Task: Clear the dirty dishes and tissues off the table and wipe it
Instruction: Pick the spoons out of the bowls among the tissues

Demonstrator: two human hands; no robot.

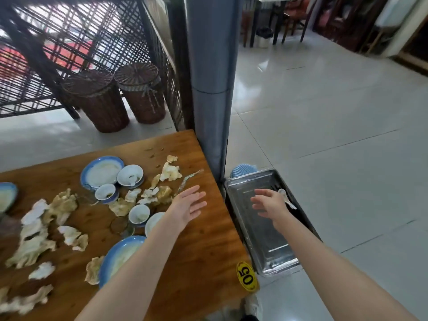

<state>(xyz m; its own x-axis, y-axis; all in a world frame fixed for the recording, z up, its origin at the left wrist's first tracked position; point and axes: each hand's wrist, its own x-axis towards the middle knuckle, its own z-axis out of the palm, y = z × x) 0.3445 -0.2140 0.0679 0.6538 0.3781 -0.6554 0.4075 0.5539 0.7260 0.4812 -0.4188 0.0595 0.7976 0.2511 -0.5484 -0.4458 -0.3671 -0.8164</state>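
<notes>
A wooden table [199, 239] carries dirty blue-rimmed plates [102, 172], small white bowls [129, 176] and several crumpled, stained tissues [170, 171]. A large blue plate [120, 256] lies near the front, partly under my left forearm. My left hand [188, 205] hovers over the table's right part with fingers straight and holds nothing. My right hand [269, 202] hangs over a steel tray [266, 246] beside the table, fingers relaxed and empty. A white spoon [286, 198] lies in the tray just beyond that hand.
A grey pillar [212, 89] stands at the table's far right corner. Two wicker baskets [120, 98] sit on the floor behind the table. A blue ribbed dish [243, 170] lies beyond the tray. A yellow number tag [246, 276] marks the table's corner. Tiled floor spreads to the right.
</notes>
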